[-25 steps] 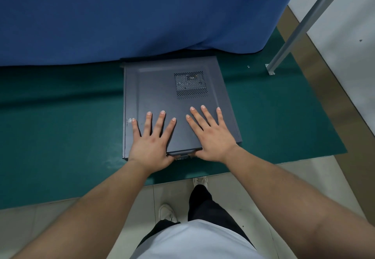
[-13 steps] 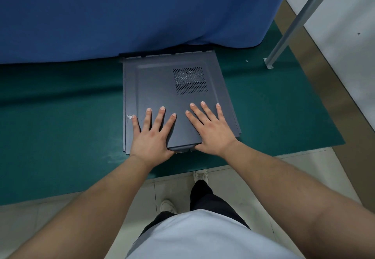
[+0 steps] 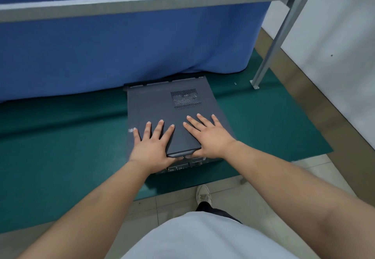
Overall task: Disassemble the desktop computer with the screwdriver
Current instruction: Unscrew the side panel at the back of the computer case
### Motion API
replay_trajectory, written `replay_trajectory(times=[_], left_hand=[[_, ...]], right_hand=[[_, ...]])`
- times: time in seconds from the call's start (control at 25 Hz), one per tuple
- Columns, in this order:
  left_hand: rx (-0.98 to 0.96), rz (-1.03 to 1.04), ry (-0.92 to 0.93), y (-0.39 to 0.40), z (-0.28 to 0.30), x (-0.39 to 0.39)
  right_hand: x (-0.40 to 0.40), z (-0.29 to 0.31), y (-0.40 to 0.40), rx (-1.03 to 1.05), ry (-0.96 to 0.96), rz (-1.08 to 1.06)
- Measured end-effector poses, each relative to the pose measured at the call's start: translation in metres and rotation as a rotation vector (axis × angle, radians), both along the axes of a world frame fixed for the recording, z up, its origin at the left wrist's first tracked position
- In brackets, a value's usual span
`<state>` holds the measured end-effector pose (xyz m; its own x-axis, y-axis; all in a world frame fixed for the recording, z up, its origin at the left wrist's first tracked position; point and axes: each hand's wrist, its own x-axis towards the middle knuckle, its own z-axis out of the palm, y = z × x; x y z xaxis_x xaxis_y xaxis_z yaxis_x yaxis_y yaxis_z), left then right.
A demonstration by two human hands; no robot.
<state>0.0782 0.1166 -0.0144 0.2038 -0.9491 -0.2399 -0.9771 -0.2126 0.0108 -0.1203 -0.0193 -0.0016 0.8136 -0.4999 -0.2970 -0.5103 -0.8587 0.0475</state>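
Note:
A dark grey desktop computer case (image 3: pixel 162 106) lies flat on a green mat (image 3: pixel 60 147), its side panel facing up with a mesh vent (image 3: pixel 185 98) near the far right. My left hand (image 3: pixel 153 144) lies flat on the panel's near left part, fingers spread and straight. My right hand (image 3: pixel 207 135) presses flat on the near right part, fingers spread too. The panel's near edge (image 3: pixel 182 153) overhangs the rear ports (image 3: pixel 182 165) between my wrists. No screwdriver is in view.
A blue cloth (image 3: pixel 121 51) hangs behind the case, touching its far end. A grey metal rail (image 3: pixel 142 3) crosses the top, and a slanted metal leg (image 3: pixel 272 49) stands at the right. White floor tiles (image 3: pixel 233 189) and my shoe (image 3: pixel 203 194) lie near me.
The side panel has slid toward me over the case's near edge, exposing the ports below. My view has risen, bringing the metal rail into sight. Both hands stay flat on the panel.

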Motion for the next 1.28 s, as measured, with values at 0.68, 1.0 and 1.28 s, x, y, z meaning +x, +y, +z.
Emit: replay_trajectory(times=[0.68, 1.0, 1.28], left_hand=[[-0.092, 0.008, 0.611, -0.011, 0.105, 0.011], [-0.141, 0.207, 1.214, -0.082, 0.214, -0.08], [0.019, 0.065, 1.617, -0.12, 0.288, -0.119]], right_hand=[[-0.049, 0.133, -0.038, 1.583, -1.339, -1.131], [-0.064, 0.245, 0.021, 1.071, -1.387, -0.887], [-0.091, 0.315, 0.045, 0.591, -0.993, -0.673]])
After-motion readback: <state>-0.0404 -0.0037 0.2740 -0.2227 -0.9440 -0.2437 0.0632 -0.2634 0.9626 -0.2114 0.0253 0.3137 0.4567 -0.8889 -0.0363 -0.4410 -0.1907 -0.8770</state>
